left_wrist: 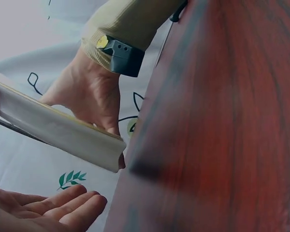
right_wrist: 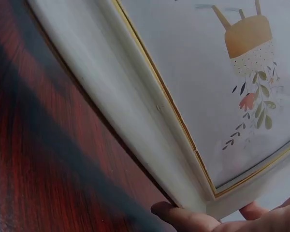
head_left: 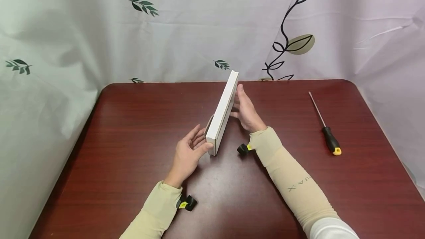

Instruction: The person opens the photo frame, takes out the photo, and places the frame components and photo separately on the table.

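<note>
Between the two hands a white picture frame stands on edge, tilted, its far end higher in the head view. Its front, in the right wrist view, has gold inner trim and a potted-plant print, upside down there. My left hand holds the near corner, thumb on the edge and fingers toward the back; several fingers stretch out below the frame in the left wrist view. My right hand grips the far end, thumb pointing up. Its fingers lie at a corner, and part of this hand is hidden by the frame.
A screwdriver with a black and yellow handle lies on the right of the dark red wooden table. A pale curtain with leaf prints hangs behind the table's far edge. Small black cameras are worn at the wrists.
</note>
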{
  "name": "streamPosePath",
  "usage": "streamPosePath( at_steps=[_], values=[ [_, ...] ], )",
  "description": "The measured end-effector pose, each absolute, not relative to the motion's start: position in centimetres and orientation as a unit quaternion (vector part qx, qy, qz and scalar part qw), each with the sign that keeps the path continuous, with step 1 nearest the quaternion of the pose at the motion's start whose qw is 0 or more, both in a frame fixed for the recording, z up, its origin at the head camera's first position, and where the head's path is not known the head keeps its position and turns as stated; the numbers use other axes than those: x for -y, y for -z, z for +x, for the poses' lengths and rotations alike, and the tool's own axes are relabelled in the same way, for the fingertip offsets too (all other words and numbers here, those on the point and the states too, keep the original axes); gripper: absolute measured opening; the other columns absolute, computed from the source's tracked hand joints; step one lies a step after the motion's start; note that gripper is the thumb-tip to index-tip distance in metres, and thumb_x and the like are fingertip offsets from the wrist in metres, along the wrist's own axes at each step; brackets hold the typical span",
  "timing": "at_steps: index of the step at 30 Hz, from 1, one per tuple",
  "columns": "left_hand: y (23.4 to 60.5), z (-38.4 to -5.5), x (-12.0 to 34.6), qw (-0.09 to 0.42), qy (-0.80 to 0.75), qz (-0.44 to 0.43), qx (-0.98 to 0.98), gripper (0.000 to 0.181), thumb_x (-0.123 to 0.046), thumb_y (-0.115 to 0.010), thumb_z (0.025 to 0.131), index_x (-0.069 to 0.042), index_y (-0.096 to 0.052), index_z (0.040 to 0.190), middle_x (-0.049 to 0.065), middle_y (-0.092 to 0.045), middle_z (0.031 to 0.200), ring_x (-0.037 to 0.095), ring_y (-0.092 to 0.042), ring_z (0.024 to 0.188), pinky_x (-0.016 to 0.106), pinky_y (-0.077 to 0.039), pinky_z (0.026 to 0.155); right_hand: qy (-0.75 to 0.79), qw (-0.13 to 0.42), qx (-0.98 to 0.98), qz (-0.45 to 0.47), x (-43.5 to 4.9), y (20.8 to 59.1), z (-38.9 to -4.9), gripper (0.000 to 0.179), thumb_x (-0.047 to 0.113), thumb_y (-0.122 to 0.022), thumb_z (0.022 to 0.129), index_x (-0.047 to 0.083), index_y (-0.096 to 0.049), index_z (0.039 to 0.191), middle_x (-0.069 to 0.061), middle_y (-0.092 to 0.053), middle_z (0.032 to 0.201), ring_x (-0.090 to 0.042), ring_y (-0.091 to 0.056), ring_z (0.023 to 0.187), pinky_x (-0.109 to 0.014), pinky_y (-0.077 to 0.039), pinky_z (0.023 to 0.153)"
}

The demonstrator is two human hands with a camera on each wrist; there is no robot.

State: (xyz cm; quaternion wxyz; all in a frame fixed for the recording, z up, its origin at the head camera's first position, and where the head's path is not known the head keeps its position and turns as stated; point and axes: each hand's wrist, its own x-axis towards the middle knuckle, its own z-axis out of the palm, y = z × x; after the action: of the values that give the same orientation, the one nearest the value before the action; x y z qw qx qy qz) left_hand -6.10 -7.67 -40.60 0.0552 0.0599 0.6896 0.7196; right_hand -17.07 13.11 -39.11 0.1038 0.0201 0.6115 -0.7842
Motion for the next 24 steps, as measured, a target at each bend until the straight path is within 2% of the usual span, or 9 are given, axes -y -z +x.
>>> streamPosePath(
  at_steps=[3,6,8,11,15,18,24],
  values=[
    [40.67,-6.03,7.63,0.062,-0.710,0.067,-0.699,0.099,-0.033,-0.083,0.084,0.014,-0.028,0.151,0.028,-0.049,0.145,0.038,-0.051,0.132,0.027,-0.048,0.102,0.803,0.101,-0.587,0.011,-13.14,39.42,-17.04,0.087,0.067,-0.031,0.099,-0.001,-0.028,0.153,-0.024,-0.036,0.148,-0.043,-0.039,0.138,-0.065,-0.037,0.107],
    [40.80,-5.96,7.63,0.073,-0.700,0.071,-0.707,0.101,-0.036,-0.082,0.084,0.012,-0.026,0.152,0.027,-0.048,0.147,0.035,-0.050,0.134,0.027,-0.048,0.102,0.818,0.100,-0.567,-0.003,-13.24,39.59,-16.91,0.102,0.078,-0.036,0.091,-0.001,-0.023,0.153,-0.019,-0.037,0.139,-0.047,-0.039,0.135,-0.067,-0.036,0.106],
    [40.92,-5.93,7.63,0.084,-0.695,0.072,-0.710,0.101,-0.036,-0.082,0.085,0.011,-0.024,0.153,0.026,-0.046,0.149,0.034,-0.049,0.135,0.029,-0.047,0.103,0.822,0.100,-0.560,-0.013,-13.30,39.63,-16.83,0.107,0.082,-0.040,0.086,0.001,-0.021,0.154,-0.014,-0.037,0.132,-0.045,-0.043,0.128,-0.066,-0.037,0.106],
    [41.11,-5.86,7.60,0.098,-0.691,0.073,-0.712,0.106,-0.041,-0.082,0.083,0.010,-0.023,0.154,0.026,-0.044,0.150,0.033,-0.048,0.137,0.032,-0.045,0.106,0.826,0.106,-0.553,-0.026,-13.42,39.53,-16.71,0.100,0.077,-0.039,0.090,0.008,-0.016,0.159,-0.014,-0.036,0.131,-0.036,-0.047,0.119,-0.064,-0.039,0.104],
    [41.22,-5.83,7.52,0.105,-0.684,0.077,-0.718,0.111,-0.046,-0.082,0.081,0.010,-0.022,0.155,0.025,-0.044,0.151,0.033,-0.048,0.137,0.035,-0.044,0.107,0.834,0.116,-0.538,-0.039,-13.53,39.73,-16.75,0.102,0.078,-0.046,0.087,0.016,-0.013,0.161,-0.014,-0.037,0.134,-0.027,-0.049,0.114,-0.056,-0.043,0.102],
    [41.26,-5.87,7.46,0.105,-0.684,0.081,-0.717,0.110,-0.045,-0.083,0.081,0.010,-0.022,0.154,0.025,-0.044,0.151,0.034,-0.048,0.136,0.033,-0.045,0.106,0.841,0.117,-0.525,-0.046,-13.55,39.87,-16.82,0.107,0.080,-0.052,0.083,0.016,-0.014,0.160,-0.013,-0.039,0.129,-0.024,-0.050,0.110,-0.046,-0.047,0.096],
    [41.31,-5.90,7.42,0.116,-0.681,0.077,-0.719,0.109,-0.047,-0.082,0.081,0.009,-0.023,0.155,0.021,-0.045,0.152,0.033,-0.054,0.131,0.023,-0.049,0.097,0.853,0.107,-0.508,-0.061,-13.47,39.95,-16.97,0.101,0.075,-0.052,0.087,0.010,-0.018,0.157,-0.010,-0.045,0.118,-0.016,-0.055,0.099,-0.034,-0.052,0.084]
  ],
)
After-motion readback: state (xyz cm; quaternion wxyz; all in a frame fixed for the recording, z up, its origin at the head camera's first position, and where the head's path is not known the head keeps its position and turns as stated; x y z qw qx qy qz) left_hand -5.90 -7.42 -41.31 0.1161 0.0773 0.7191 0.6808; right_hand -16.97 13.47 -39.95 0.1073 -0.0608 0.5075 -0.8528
